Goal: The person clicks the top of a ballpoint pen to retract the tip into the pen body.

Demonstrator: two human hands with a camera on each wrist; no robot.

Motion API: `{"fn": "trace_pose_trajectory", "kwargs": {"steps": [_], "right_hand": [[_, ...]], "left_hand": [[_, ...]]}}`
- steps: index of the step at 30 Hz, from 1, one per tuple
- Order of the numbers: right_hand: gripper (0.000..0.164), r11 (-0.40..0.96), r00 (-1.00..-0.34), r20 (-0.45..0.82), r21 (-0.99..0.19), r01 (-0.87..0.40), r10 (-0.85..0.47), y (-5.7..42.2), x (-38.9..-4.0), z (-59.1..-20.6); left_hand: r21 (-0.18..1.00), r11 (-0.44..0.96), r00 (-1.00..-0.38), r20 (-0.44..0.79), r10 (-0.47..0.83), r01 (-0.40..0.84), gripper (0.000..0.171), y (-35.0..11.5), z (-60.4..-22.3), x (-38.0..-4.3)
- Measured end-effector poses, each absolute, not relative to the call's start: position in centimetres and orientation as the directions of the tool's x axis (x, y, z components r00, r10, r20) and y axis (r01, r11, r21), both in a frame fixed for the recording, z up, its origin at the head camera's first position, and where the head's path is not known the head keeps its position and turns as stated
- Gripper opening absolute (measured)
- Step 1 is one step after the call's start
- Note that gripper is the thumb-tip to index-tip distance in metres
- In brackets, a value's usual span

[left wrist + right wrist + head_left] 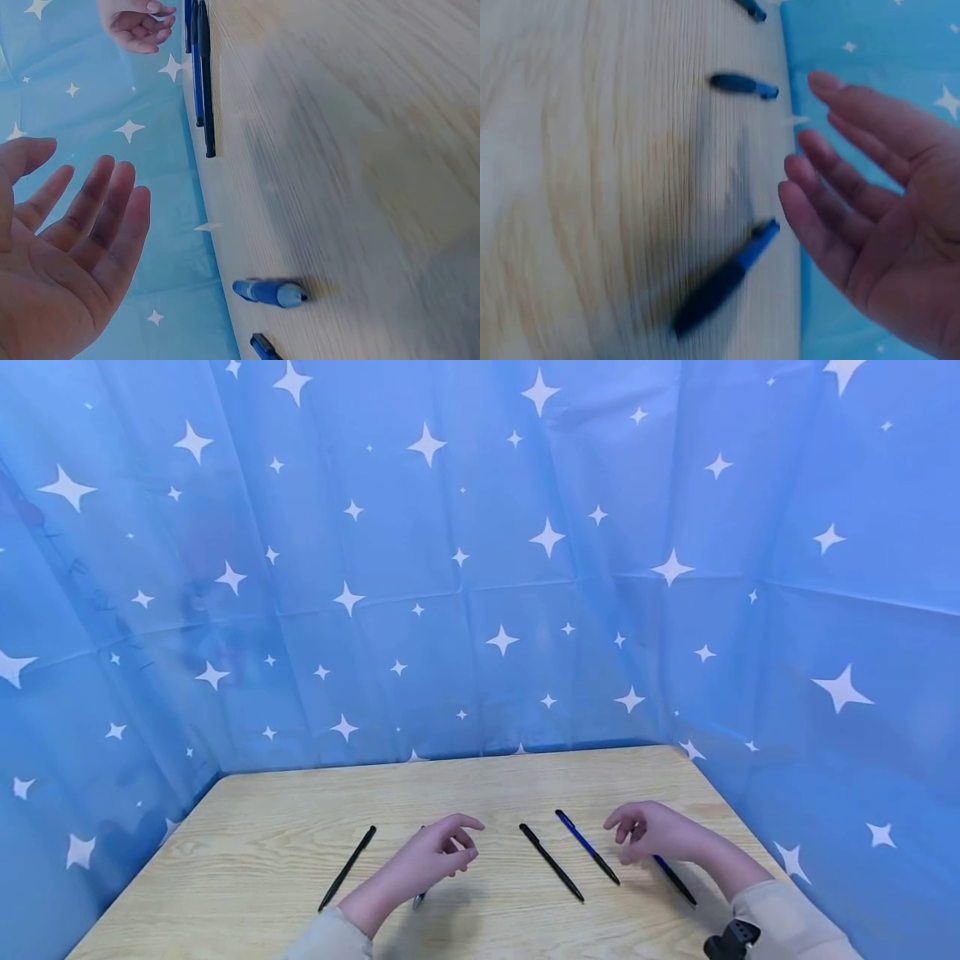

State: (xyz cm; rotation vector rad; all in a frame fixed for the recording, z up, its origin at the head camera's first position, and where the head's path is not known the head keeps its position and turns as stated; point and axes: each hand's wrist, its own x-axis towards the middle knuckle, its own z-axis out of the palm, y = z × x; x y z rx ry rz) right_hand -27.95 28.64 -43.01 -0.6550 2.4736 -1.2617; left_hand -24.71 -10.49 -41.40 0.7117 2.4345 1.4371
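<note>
My left hand [431, 862] hovers over the wooden table with fingers loosely bent and nothing in them. Beneath it lies a pen with a silvery tip [271, 292], mostly hidden by the hand in the head view. Left of that hand is a black pen [347, 868]. My right hand [660, 835], also holding nothing, is raised above a blue pen with a black grip [724, 281], partly covered by the hand in the head view. Between the hands lie another black pen [551, 862] and a second blue pen with a black grip [585, 845], side by side and slanted.
The light wooden table [300, 802] ends at the back and right against a blue curtain [465, 610] with white stars. A small black device [731, 939] sits at the right sleeve [787, 918].
</note>
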Motion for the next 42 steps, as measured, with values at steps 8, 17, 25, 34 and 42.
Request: {"fn": "trace_pose_trajectory", "kwargs": {"steps": [8, 17, 25, 34, 42], "right_hand": [[0.05, 0.526, -0.808, -0.041, -0.778, -0.342, -0.587, 31.0, -28.3, -42.8], [0.047, 0.583, -0.804, -0.048, -0.713, -0.388, -0.593, 33.1, -28.5, -43.3], [0.05, 0.576, -0.802, -0.07, -0.733, -0.362, -0.593, 34.0, -28.4, -44.6], [0.044, 0.553, -0.799, -0.088, -0.766, -0.328, -0.596, 34.4, -28.7, -46.1], [0.042, 0.572, -0.792, -0.099, -0.745, -0.342, -0.603, 34.2, -28.9, -45.8]], "left_hand": [[0.857, 0.411, -0.85, 0.057, 0.523, 0.311, 0.03, -9.2, -41.1, -24.7], [0.867, 0.412, -0.838, 0.012, 0.546, 0.281, 0.031, -7.7, -41.8, -25.1], [0.863, 0.41, -0.817, 0.006, 0.577, 0.296, 0.029, -6.6, -42.8, -25.0], [0.847, 0.431, -0.815, 0.004, 0.58, 0.311, 0.028, -6.3, -42.9, -24.5], [0.843, 0.437, -0.815, 0.004, 0.58, 0.315, 0.027, -6.3, -43.1, -24.8]]}}
